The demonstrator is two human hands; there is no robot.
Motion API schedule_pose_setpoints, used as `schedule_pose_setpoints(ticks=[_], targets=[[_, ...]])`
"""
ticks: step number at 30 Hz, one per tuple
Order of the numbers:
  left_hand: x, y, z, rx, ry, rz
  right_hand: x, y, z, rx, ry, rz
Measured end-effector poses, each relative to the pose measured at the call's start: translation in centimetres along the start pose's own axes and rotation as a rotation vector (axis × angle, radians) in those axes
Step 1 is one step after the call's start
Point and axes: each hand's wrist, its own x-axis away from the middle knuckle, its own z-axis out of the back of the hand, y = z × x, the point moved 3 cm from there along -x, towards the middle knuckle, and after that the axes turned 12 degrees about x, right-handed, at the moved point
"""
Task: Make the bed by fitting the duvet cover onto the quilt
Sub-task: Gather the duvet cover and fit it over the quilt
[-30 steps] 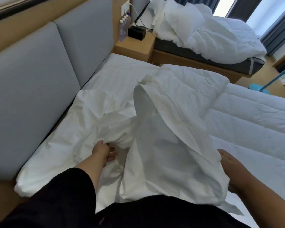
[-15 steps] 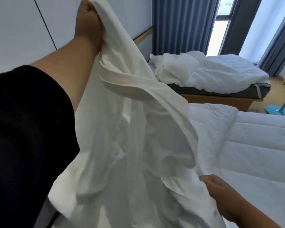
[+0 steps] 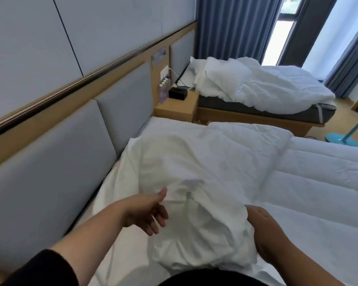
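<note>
My left hand (image 3: 148, 211) hangs spread and empty; my right hand (image 3: 262, 230) grips the duvet cover (image 3: 194, 174). One-handed, it may bunch, hiding the quilt (image 3: 322, 182) corner.

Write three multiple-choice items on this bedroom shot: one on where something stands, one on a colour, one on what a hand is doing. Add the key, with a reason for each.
1. Where is the black box?
A. On the wooden nightstand between the two beds
B. On the far bed
C. On the floor by the window

2. What colour are the curtains?
A. White
B. Blue
C. Brown

3. What is the left hand doing?
A. Gripping the headboard
B. Holding a bottle
C. Open, fingers spread over the duvet cover

Key:
1 A: the box sits on the nightstand top, beside the small bottles.
2 B: the pleated drapes by the window are blue.
3 C: its fingers are extended and curl round nothing, while the right hand holds the bunched cover.
</note>
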Motion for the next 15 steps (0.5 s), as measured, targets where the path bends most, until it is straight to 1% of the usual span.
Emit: schedule_pose_setpoints(ticks=[1,3,4,5,7,9,11,13,15], targets=[[0.6,-1.3,-2.7,0.108,-0.048,-0.068,0.3,-0.3,-0.4,0.029,-0.004,0.011],[2.0,-2.5,-6.9,0.402,-0.086,-0.272,0.2,-0.2,-1.0,0.111,0.01,0.063],[3.1,-2.6,-8.3,0.489,-0.1,-0.367,0.3,-0.3,-1.3,0.151,0.018,0.109],[4.1,-2.3,-9.3,0.514,-0.132,-0.452,0.2,-0.4,-1.6,0.199,0.018,0.152],[5.8,-1.9,-10.6,0.467,-0.152,-0.549,0.4,-0.5,-2.3,0.336,0.028,0.242],[5.9,-2.0,-11.5,0.394,-0.067,-0.583,0.4,-0.4,-3.1,0.474,0.029,0.314],[5.2,-2.4,-12.4,0.308,0.121,-0.606,0.5,-0.5,-4.0,0.53,0.029,0.387],[5.0,-2.7,-12.8,0.409,0.22,-0.606,0.5,-0.5,-4.5,0.581,0.067,0.476],[4.7,-3.3,-12.6,0.527,0.253,-0.58,0.2,-0.2,-4.1,0.57,0.172,0.527]])
